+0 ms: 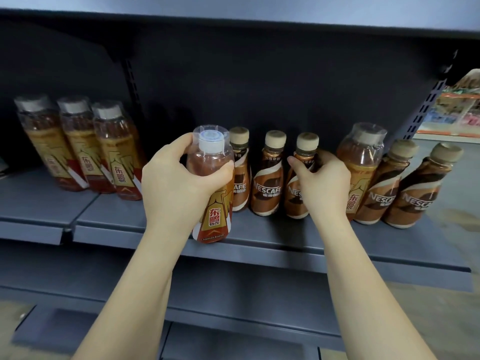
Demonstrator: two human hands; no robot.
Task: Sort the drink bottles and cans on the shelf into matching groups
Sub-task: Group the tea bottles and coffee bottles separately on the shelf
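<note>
My left hand (176,183) grips an energy-drink bottle (211,203) with a clear cap cover, held at the shelf's front edge. My right hand (322,185) is wrapped around a brown Nescafe bottle (298,188) standing on the grey shelf (155,227). Two more Nescafe bottles (267,185) stand between my hands. Three energy-drink bottles (78,146) form a group at the left. Right of my right hand stands another energy-drink bottle (361,162), then two Nescafe bottles (405,193).
A dark back panel and slotted uprights (131,81) close the shelf behind. An upper shelf (233,19) hangs overhead. Lower grey shelves (233,307) sit beneath my arms. Colourful goods (462,105) show beyond the right upright.
</note>
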